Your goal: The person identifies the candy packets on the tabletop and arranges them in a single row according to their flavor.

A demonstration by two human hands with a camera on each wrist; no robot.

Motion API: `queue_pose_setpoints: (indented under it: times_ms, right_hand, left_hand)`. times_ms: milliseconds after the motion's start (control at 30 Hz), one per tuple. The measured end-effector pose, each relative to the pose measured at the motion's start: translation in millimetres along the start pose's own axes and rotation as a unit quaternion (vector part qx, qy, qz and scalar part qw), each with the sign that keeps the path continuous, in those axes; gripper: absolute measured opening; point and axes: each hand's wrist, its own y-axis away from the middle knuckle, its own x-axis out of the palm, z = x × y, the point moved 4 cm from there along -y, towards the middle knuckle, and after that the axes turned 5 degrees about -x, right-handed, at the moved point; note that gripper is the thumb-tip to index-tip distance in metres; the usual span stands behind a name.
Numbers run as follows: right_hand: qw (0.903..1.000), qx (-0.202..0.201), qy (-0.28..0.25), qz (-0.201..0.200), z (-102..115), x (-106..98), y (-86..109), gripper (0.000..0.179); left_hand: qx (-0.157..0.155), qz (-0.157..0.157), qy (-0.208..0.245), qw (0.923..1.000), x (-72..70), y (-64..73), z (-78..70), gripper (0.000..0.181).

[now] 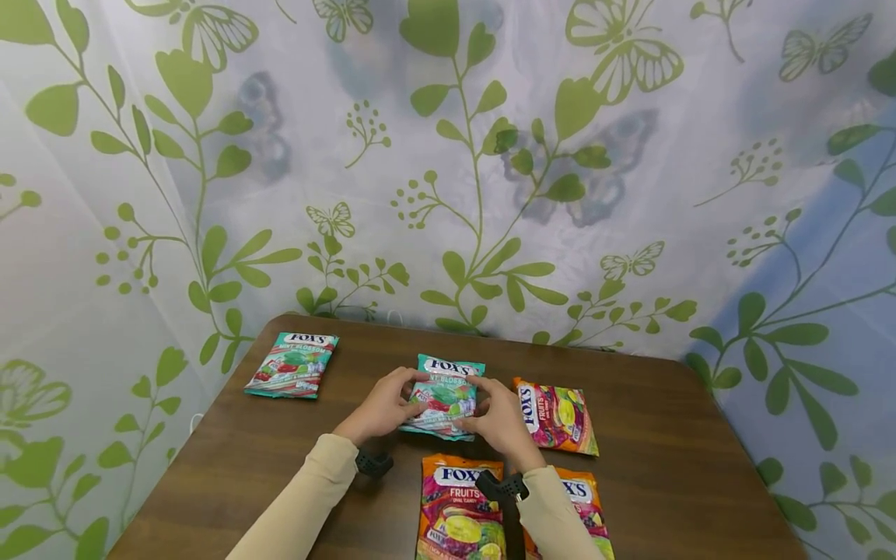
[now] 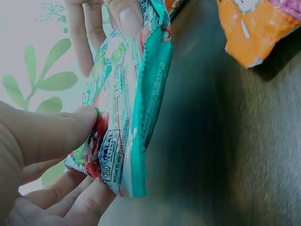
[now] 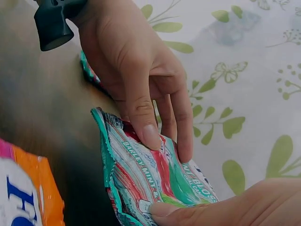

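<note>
A teal Fox's Mint Blossom candy bag is held at the middle of the table, label facing up. My left hand grips its left side, with the thumb on the front and fingers behind, as the left wrist view shows. On the opposite side my right hand holds the bag's right edge, thumb on the front face. In the left wrist view the candy bag stands tilted, its teal bottom seam toward the table. Part of the right hand is cut off in the right wrist view.
Another teal Mint Blossom bag lies at the far left of the table. Orange Fox's Fruits bags lie right of the hands, in front, and partly under the right forearm. A leaf-patterned curtain hangs behind.
</note>
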Motion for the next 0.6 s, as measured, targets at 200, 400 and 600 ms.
queue_pose_setpoints:
  times_ms: [200, 400, 600]
  right_hand:
    - [0.9999, -0.013, -0.011, -0.004, 5.7, 7.1, -10.6, 0.075]
    - [0.9991, -0.042, 0.002, 0.002, 12.9, 16.8, -19.8, 0.074]
    - [0.9986, -0.052, -0.006, 0.013, 21.7, 28.3, -30.5, 0.074]
  left_hand:
    - [0.001, -0.022, -0.017, 0.9996, -11.6, 0.0, 0.8, 0.042]
    - [-0.014, -0.035, -0.022, 0.999, -22.3, 2.4, 4.1, 0.043]
    - [-0.013, -0.044, -0.034, 0.9984, -37.3, 4.7, 8.9, 0.043]
